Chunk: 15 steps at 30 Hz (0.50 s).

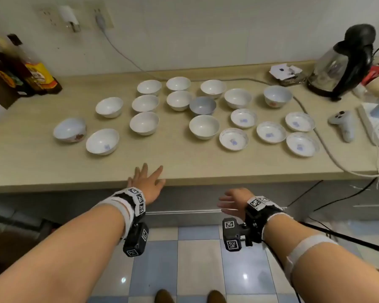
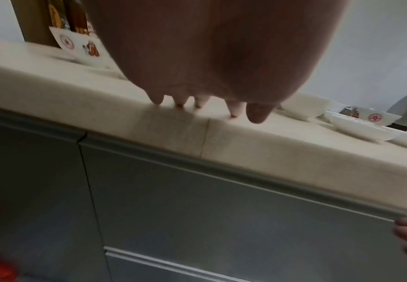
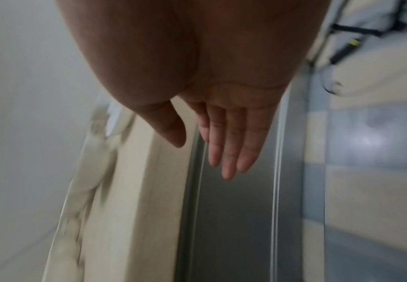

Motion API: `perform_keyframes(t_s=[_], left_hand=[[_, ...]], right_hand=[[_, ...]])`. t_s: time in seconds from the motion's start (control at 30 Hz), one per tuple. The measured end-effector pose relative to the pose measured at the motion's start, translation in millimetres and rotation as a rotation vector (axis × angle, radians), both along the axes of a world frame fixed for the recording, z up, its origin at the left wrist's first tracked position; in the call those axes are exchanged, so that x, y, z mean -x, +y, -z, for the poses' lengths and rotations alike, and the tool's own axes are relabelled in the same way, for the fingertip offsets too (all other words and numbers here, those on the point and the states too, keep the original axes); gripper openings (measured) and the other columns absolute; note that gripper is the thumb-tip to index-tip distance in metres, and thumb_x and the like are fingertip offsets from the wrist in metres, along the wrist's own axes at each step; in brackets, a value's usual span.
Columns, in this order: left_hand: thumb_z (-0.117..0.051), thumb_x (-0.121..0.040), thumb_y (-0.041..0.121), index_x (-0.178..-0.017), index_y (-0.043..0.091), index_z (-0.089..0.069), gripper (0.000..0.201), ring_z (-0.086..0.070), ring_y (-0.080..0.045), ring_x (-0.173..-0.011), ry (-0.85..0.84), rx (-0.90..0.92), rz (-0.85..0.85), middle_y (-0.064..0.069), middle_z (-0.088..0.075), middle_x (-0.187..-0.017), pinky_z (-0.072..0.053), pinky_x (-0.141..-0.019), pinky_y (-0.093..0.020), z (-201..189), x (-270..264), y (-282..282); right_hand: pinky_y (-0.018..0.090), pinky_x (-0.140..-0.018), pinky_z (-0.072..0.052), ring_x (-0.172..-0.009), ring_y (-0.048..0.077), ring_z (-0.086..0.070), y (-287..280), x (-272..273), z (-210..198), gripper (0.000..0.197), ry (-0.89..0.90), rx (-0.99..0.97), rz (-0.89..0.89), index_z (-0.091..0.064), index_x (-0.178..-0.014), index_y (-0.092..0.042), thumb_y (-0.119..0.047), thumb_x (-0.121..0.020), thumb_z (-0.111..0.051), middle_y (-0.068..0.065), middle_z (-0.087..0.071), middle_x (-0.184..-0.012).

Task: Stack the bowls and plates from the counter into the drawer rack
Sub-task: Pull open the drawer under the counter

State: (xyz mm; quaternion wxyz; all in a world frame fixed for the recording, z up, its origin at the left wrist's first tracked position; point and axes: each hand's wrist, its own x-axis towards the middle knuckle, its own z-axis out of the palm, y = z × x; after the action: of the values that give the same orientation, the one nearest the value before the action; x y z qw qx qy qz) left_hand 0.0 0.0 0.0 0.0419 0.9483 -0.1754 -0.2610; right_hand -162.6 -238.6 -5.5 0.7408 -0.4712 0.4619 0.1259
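- The right hand [image 1: 231,203] hangs in front of the grey cabinet drawer front [image 1: 184,200], just below the counter edge; in the right wrist view its fingers [image 3: 229,148] are straight and together, holding nothing.
- The left hand [image 1: 148,179] lies spread and flat on the front lip of the beige laminate counter [image 1: 42,167] — the left wrist view shows its fingertips [image 2: 158,100] touching the top surface, empty.
- The two hands are apart, the left higher and farther forward than the right.
- Beyond the left hand, white ceramic bowls [image 1: 143,123] sit upright and unstacked across the left and middle of the counter; one pale grey-blue bowl [image 1: 202,105] stands among them.
- To the right, five shallow white plates with a blue mark in the middle [image 1: 271,132] lie in a loose cluster, each apart from the next.
- The drawer is closed, so its rack cannot be seen.
- Farther right, a pale grey handheld controller [image 1: 342,125] lies beside the plates — a glass electric kettle with a black handle [image 1: 341,62] stands behind it near the wall.
- At the far left, dark sauce bottles [image 1: 29,71] stand against the wall.
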Motion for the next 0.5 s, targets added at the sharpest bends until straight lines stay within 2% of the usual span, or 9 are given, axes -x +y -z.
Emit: perform_keyframes(t_s=[0.1,0.17,0.2,0.3,0.37,0.4,0.43,0.5], left_hand=[[-0.021,-0.105,0.053,-0.158,0.049,0.006,0.06,0.019,-0.037,-0.154,-0.025,-0.056,-0.007,-0.009,0.021,-0.169,0.0,-0.124,-0.058,7.5,-6.9,-7.1],[-0.023,-0.105,0.052,-0.157,0.05,0.011,0.062,0.023,-0.039,-0.153,-0.02,-0.075,-0.017,-0.011,0.026,-0.167,0.002,-0.122,-0.06,7.6,-7.6,-12.4],[-0.023,-0.105,0.051,-0.156,0.051,0.013,0.062,0.024,-0.039,-0.152,-0.022,-0.085,-0.015,-0.011,0.028,-0.167,0.002,-0.122,-0.061,8.3,-6.3,-13.8],[-0.023,-0.106,0.051,-0.156,0.051,0.015,0.063,0.025,-0.038,-0.152,-0.032,-0.082,-0.014,-0.011,0.029,-0.166,0.002,-0.123,-0.061,9.3,-3.8,-13.5],[-0.023,-0.105,0.051,-0.155,0.052,0.015,0.063,0.025,-0.038,-0.152,-0.027,-0.08,-0.021,-0.011,0.03,-0.166,0.003,-0.123,-0.061,9.0,-2.3,-13.0],[-0.023,-0.105,0.051,-0.155,0.052,0.016,0.063,0.026,-0.037,-0.152,-0.023,-0.083,-0.024,-0.011,0.03,-0.166,0.003,-0.123,-0.061,8.9,-2.4,-13.5],[-0.023,-0.105,0.051,-0.155,0.052,0.016,0.063,0.027,-0.037,-0.152,-0.017,-0.083,-0.026,-0.01,0.031,-0.165,0.004,-0.123,-0.061,8.3,-2.3,-14.0],[-0.024,-0.105,0.051,-0.155,0.052,0.016,0.064,0.028,-0.037,-0.151,-0.003,-0.079,-0.032,-0.01,0.032,-0.165,0.006,-0.122,-0.061,7.0,-2.9,-15.4]], right_hand=[[0.037,-0.079,-0.057,-0.104,0.03,-0.068,-0.5,-16.6,28.5,0.031,-0.029,-0.17,0.271,-0.055,-0.122,0.007,-0.009,-0.097,-0.047,0.017,-0.064,-0.124],[0.038,-0.094,-0.054,-0.119,0.031,-0.062,1.1,-28.1,36.2,0.028,-0.079,-0.231,0.384,-0.053,-0.119,0.005,-0.008,-0.096,-0.045,0.016,-0.059,-0.127],[0.038,-0.099,-0.051,-0.121,0.032,-0.059,0.0,-34.3,38.9,0.025,-0.1,-0.254,0.431,-0.05,-0.118,0.002,-0.007,-0.096,-0.042,0.017,-0.056,-0.128],[0.039,-0.103,-0.049,-0.116,0.034,-0.059,-5.3,-44.1,47.3,0.032,-0.146,-0.337,0.533,-0.05,-0.122,0.001,0.0,-0.092,-0.039,0.023,-0.053,-0.136],[0.04,-0.1,-0.051,-0.101,0.03,-0.063,-3.5,-43.7,50.0,0.021,-0.156,-0.352,0.54,-0.054,-0.107,0.002,0.001,-0.092,-0.039,0.023,-0.055,-0.132],[0.04,-0.102,-0.05,-0.095,0.028,-0.063,-1.1,-43.6,51.6,0.015,-0.169,-0.345,0.536,-0.054,-0.098,0.0,0.002,-0.094,-0.039,0.022,-0.054,-0.128],[0.04,-0.106,-0.048,-0.093,0.026,-0.063,1.3,-42.3,53.1,0.015,-0.188,-0.321,0.531,-0.053,-0.092,-0.002,0.003,-0.096,-0.04,0.021,-0.055,-0.125],[0.041,-0.104,-0.05,-0.103,0.028,-0.065,4.3,-39.2,55.6,0.012,-0.213,-0.304,0.533,-0.055,-0.097,-0.001,0.001,-0.096,-0.043,0.021,-0.058,-0.127]])
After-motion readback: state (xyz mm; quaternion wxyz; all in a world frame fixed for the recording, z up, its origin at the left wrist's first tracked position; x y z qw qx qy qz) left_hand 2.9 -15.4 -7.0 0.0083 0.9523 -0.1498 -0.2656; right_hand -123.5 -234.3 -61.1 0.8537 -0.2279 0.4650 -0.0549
